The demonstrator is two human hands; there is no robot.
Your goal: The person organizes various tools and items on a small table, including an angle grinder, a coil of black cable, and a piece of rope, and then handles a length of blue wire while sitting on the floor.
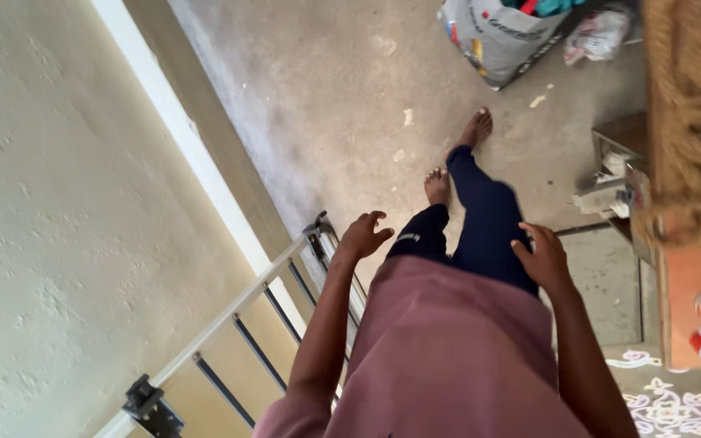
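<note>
Rack [245,324] leaning by the wall [50,227] at the left edge of the floor [350,97], metal w/ dark rungs, and that's the thing closest to the left hand [364,235]. Left hand hovers just above the rack's top corner, fingers spread and curled a bit, not touching anything afaict. Right hand [542,258] is also loose and spread, empty, hanging over the person's dark trouser leg. Person is mid-stride, barefoot, pink top, walking along the rack, so imo the step in hand is the approach/reach, nothing gripped yet. Getting hold of that rack would call for the left hand to drop onto the top rail and close around it, prob w/ the right coming across too since it looks long and awkward. Floor is bare grey concrete w/ a few pale scraps on it. White sack [501,36] stuffed w/ stuff sits at the far edge, wooden furniture [691,276] along the right, and a white chalk pattern [667,405] at the floor's near right corner.
</note>
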